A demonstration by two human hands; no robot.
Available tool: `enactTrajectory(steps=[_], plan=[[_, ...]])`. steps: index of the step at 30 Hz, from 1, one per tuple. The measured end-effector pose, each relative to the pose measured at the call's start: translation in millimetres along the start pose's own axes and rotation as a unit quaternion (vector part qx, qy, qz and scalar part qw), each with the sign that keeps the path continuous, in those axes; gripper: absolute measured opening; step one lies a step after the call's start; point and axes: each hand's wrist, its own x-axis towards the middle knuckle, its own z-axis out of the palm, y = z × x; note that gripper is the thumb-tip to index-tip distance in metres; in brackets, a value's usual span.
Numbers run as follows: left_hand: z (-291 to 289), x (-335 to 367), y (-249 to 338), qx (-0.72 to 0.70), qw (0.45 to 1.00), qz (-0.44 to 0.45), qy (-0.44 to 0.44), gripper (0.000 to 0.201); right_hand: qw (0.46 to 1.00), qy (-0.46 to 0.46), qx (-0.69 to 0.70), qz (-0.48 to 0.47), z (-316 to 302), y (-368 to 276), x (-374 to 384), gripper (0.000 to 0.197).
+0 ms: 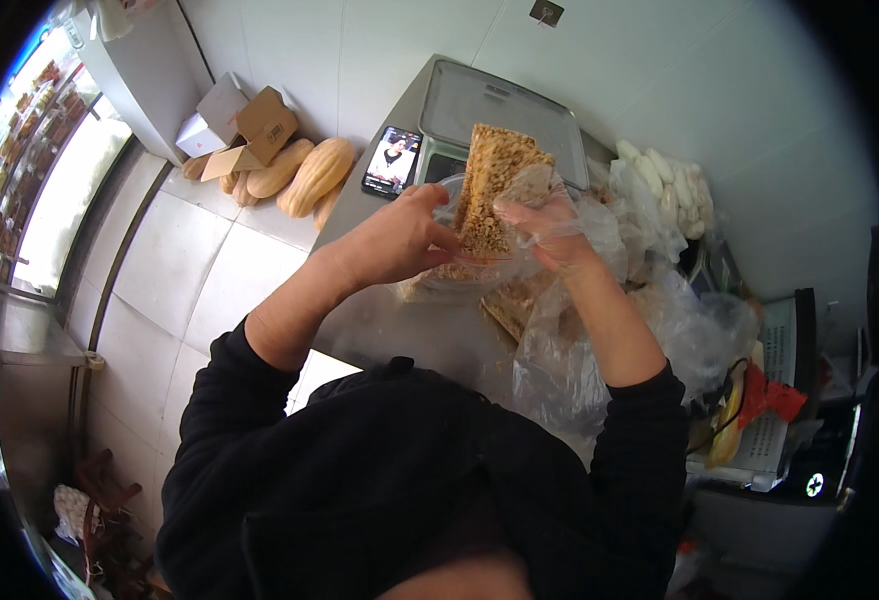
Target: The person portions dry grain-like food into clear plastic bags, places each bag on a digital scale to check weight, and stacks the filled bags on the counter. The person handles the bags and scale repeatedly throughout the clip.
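Observation:
Slabs of nut brittle [495,180], golden brown and bumpy, stand upright in the middle over the metal table [370,325]. My right hand [550,225], in a thin clear plastic glove, grips them from the right. Beneath them is a clear plastic container [450,287], with more brittle pieces showing through its wall. My bare left hand [400,238] has curled fingers at the container's left rim and seems to hold it; the fingertips are partly hidden. More brittle [508,305] lies in clear plastic by my right wrist.
Behind the brittle sits a scale with a steel tray [500,105], a lit phone [393,162] beside it. Crumpled plastic bags [570,360] and a bag of white rolls [667,185] crowd the right. Large squashes [318,178] and an open carton [260,130] rest on the floor at left.

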Motion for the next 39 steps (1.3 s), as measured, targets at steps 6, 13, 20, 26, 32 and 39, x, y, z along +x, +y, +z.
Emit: enactTrajectory(steps=[6,13,20,26,32,39], plan=[[3,4,-2,0.053,0.998,0.013,0.028,0.011,0.946,-0.068,-0.304,-0.092,-15,9,-2,0.074],[5,4,-10,0.076,0.997,0.024,0.011,0.005,0.866,-0.076,-0.486,-0.09,-10,-3,-8,0.072],[5,-1,-3,-0.041,0.993,0.056,0.093,0.007,0.958,-0.039,-0.283,0.013,-5,14,-3,0.076],[-3,-5,-5,-0.047,0.993,0.056,0.097,0.009,0.901,-0.124,-0.415,0.003,-9,3,0,0.077],[-8,-4,-4,-0.014,0.991,0.1,0.085,0.009,0.725,-0.14,-0.674,0.008,3,-26,-3,0.061],[-9,-5,-2,0.036,0.996,0.077,0.019,0.008,0.648,-0.189,-0.737,-0.015,34,-27,-12,0.05]])
